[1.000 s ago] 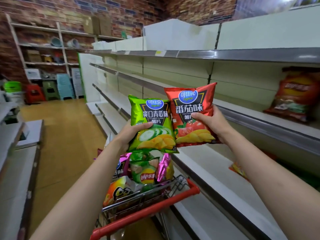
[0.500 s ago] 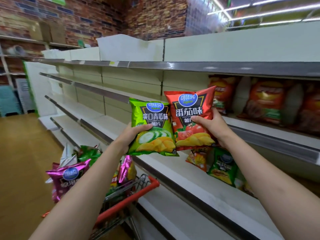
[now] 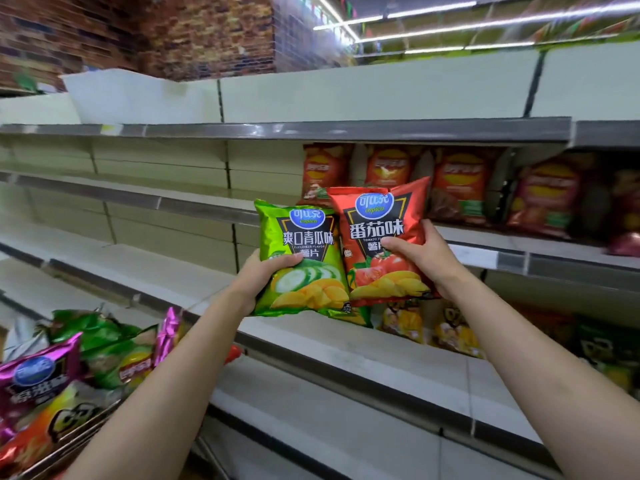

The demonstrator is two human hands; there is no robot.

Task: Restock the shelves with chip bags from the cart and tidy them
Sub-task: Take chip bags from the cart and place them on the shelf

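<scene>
My left hand (image 3: 266,271) grips a green cucumber chip bag (image 3: 304,237) by its lower left side. Beside it, my right hand (image 3: 422,258) grips a red tomato chip bag (image 3: 377,216) from the right, thumb across its front. Both bags are held upright in front of the white shelves (image 3: 311,344), touching each other. The cart (image 3: 79,434) sits at the lower left, filled with several chip bags, among them a purple one (image 3: 34,379) and green ones (image 3: 100,337).
Red and orange chip bags (image 3: 453,188) stand in a row on the upper right shelf. Yellow and green bags (image 3: 450,330) stand on the shelf below, to the right. The shelf sections to the left hold nothing. A brick wall rises behind.
My view has swung right toward the shelves. Both hands, still holding their bags, have moved right to face the stocked sections, and the cart has slid to the lower left.
</scene>
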